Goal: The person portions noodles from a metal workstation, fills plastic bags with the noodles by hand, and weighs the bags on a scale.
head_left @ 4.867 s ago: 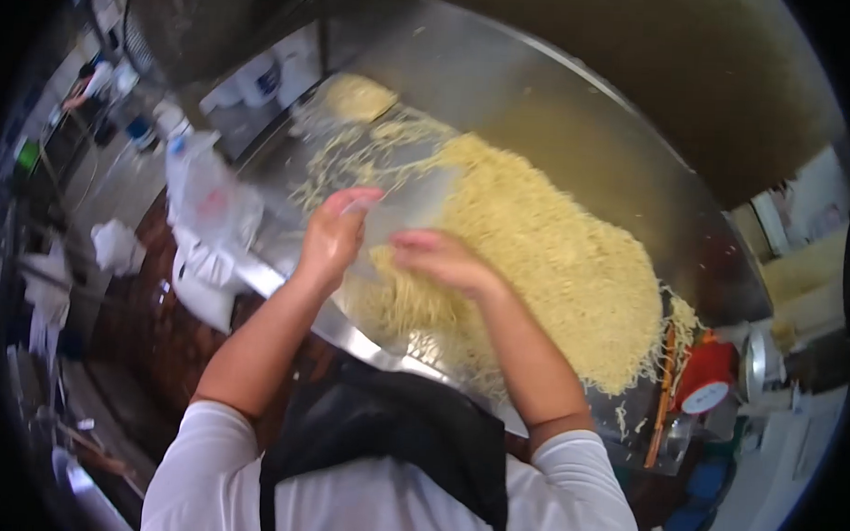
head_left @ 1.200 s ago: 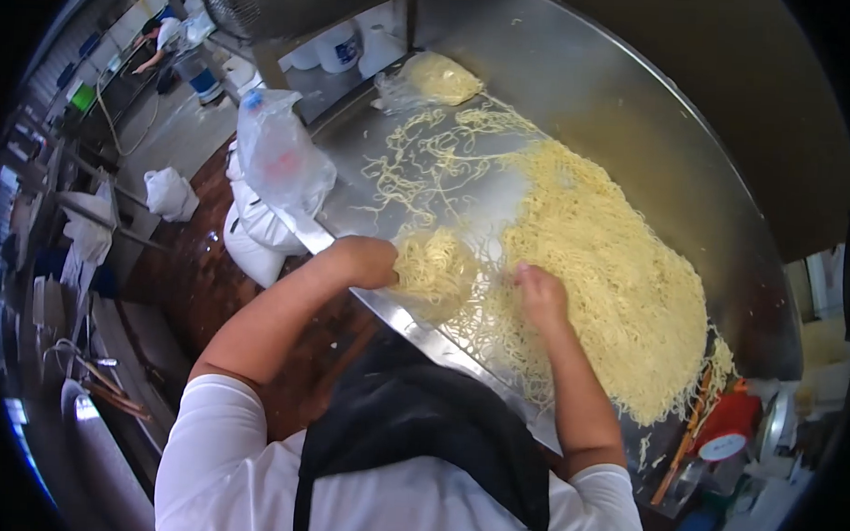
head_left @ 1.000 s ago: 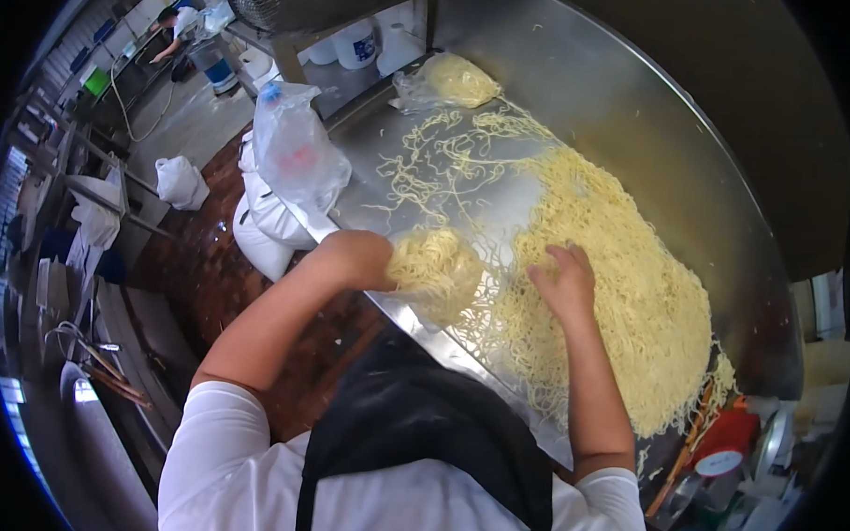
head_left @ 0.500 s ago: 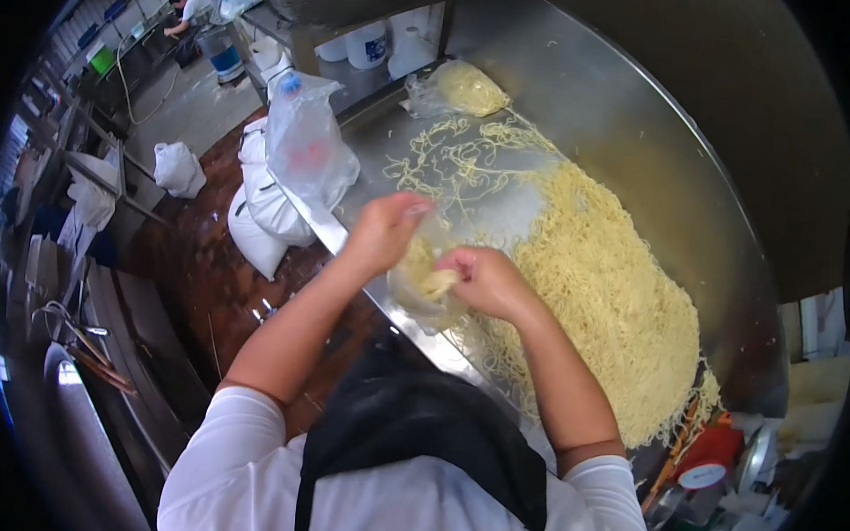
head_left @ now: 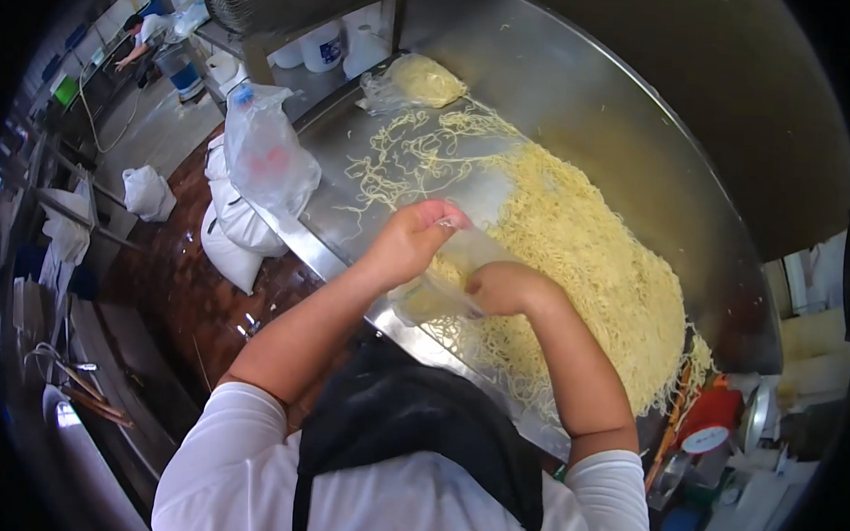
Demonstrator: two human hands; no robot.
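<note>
A clear plastic bag (head_left: pixel 428 298) with some noodles in it is between my hands, over the front edge of the metal table. My left hand (head_left: pixel 417 235) pinches the bag's upper edge, fingers closed. Partly inside or behind the film, my right hand (head_left: pixel 507 289) has its fingers curled; what they hold is hidden. A large heap of yellow noodles (head_left: pixel 593 271) lies just right of my right hand. Loose strands (head_left: pixel 400 162) are scattered beyond my left hand. At the table's far left corner rests a filled bag of noodles (head_left: pixel 430 81).
A hanging plastic bag (head_left: pixel 265 157) and white sacks (head_left: pixel 234 226) are at the table's left edge. A red scale (head_left: pixel 710 418) and a wooden stick (head_left: pixel 667 428) sit at the right. A person (head_left: pixel 143 36) bends over in the far left background.
Both hands came together at the bag from being apart a second ago. Since half a second ago, my right hand has moved slightly right and the noodles it held are out of sight. The view has shifted.
</note>
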